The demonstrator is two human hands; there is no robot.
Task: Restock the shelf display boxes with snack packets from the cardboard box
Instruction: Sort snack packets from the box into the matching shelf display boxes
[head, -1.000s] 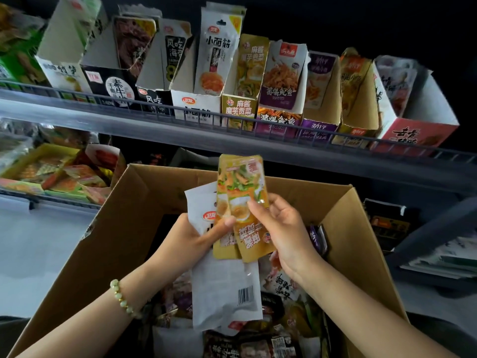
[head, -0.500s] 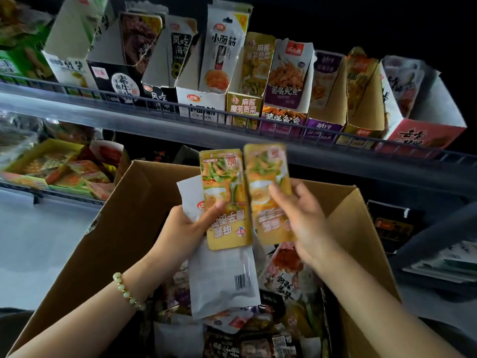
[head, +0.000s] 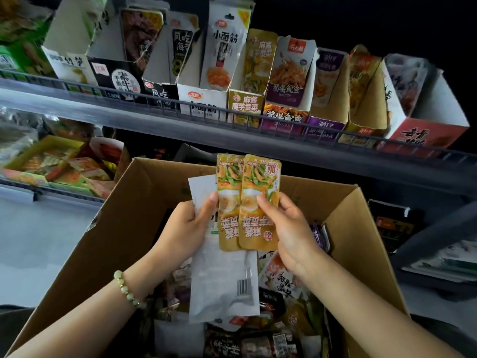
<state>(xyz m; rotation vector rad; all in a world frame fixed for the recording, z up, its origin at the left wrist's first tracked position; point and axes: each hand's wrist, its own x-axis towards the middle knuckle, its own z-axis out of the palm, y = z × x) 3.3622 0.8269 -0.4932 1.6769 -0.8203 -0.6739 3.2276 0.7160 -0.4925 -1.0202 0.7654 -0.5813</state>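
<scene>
Two gold foil snack packets [head: 258,184] are being held upright and overlapping above the open brown cardboard box [head: 144,202]. One, together with a long white packet [head: 224,280], is being pinched by the left hand [head: 188,228]. The other is being pinched by the right hand [head: 289,228], below the shelf's gold display box [head: 245,104].

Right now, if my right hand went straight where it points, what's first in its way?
Likely the left gold packet, held by the left hand, overlapped by the right gold packet that the right hand pinches; depth is unclear.
</scene>
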